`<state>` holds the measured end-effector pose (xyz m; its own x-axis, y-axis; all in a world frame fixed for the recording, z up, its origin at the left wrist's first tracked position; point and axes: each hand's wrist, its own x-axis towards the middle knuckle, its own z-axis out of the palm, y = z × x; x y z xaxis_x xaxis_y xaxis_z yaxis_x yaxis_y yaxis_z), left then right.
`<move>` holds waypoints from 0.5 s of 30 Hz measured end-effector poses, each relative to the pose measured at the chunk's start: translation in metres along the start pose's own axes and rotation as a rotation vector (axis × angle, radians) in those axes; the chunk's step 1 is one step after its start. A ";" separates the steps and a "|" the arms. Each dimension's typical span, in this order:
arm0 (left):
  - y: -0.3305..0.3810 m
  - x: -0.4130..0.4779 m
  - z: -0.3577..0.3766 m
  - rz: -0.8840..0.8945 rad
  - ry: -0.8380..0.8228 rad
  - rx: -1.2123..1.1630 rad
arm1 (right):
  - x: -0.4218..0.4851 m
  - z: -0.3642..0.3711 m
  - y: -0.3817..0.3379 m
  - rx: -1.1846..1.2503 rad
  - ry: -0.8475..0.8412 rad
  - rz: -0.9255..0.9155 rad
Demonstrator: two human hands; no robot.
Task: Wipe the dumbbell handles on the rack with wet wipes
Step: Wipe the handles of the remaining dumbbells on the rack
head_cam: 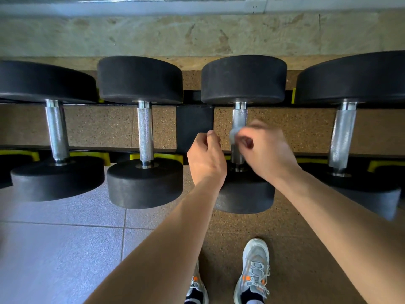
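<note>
Several black dumbbells lie across a black rack (194, 126) with yellow cradles. My right hand (266, 150) pinches a small grey wet wipe (235, 135) against the knurled steel handle (239, 116) of the third dumbbell from the left. That hand is blurred and covers the middle of the handle. My left hand (206, 159) hovers just left of the same handle with its fingers curled and nothing visible in them. The neighbouring handle (145, 134) to the left and the handle (341, 137) to the right are bare.
Another dumbbell handle (56, 130) sits at the far left. Brown speckled rubber flooring shows under the rack, grey tiles (61, 242) at the lower left. My grey sneakers (254, 270) stand below the rack. A stone wall base (197, 34) runs behind.
</note>
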<state>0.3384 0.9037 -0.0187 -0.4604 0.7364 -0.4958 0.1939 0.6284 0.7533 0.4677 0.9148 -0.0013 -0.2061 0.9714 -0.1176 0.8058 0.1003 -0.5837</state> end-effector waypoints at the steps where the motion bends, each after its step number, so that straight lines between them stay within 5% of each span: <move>1: 0.000 0.000 0.000 -0.001 -0.003 -0.003 | 0.005 0.000 0.000 0.004 0.084 0.006; 4: 0.001 -0.001 0.000 0.004 -0.009 -0.008 | 0.008 0.002 -0.002 0.023 0.130 0.035; 10: 0.002 -0.002 -0.001 0.008 -0.005 -0.006 | -0.010 -0.003 0.003 0.038 -0.227 0.084; 15: 0.001 -0.002 0.000 0.007 -0.013 -0.004 | 0.012 -0.002 0.002 0.162 0.167 0.191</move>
<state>0.3392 0.9023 -0.0169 -0.4476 0.7442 -0.4958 0.1938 0.6220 0.7587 0.4681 0.9271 -0.0019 0.0458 0.9926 -0.1121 0.7192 -0.1107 -0.6859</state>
